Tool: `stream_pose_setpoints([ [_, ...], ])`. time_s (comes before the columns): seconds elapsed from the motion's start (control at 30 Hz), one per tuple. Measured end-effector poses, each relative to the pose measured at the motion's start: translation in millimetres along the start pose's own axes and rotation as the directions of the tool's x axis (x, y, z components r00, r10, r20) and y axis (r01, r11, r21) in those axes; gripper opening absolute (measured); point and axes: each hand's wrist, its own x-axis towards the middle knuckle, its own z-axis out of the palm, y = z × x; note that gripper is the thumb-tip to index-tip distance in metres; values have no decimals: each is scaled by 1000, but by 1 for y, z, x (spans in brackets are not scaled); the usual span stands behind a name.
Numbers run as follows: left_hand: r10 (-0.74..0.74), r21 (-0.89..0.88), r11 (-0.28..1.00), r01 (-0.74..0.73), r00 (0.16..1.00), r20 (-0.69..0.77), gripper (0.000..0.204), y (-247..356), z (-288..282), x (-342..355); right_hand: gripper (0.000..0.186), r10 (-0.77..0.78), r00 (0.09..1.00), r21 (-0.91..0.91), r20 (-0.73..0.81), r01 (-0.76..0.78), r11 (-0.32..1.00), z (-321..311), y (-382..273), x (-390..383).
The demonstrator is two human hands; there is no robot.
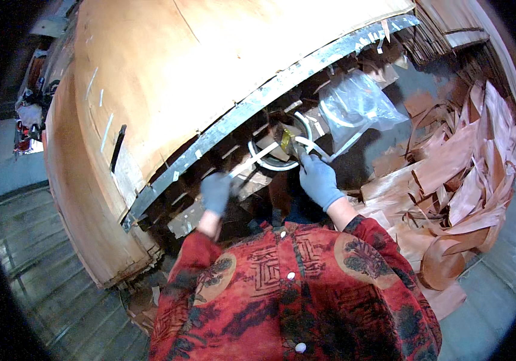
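My left hand (215, 194), in a grey-blue glove and blurred, is closed at the lower end of a white strip of tape (248, 166). The strip runs taut up to the right, over a round white-rimmed roll or ring (274, 166). My right hand (320, 182), gloved alike, is closed around a small dark tool with a yellow part (286, 141), whose kind I cannot make out. A white band (313, 146) curves beside its fingers. Both hands are just below the metal-edged table's near side.
A large sheet of pale wood veneer (150, 78) lies over the table, along a worn metal edge strip (210, 139). A clear plastic bag (360, 102) lies right of my hands. Torn reddish veneer scraps (450, 174) are heaped at right. Small tape pieces stick to the edge.
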Motion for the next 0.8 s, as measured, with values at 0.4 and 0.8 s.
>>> stream_pose_setpoints([
  [0.4,-787,43,302,952,274,-553,26,-477,-203,-339,44,-7,986,-12,-166,5,1000,14,-20,-9],
  [0.8,152,-397,918,-13,934,322,27,-98,-167,-164,66,-723,653,587,226,501,636,-13,-229,-36],
])
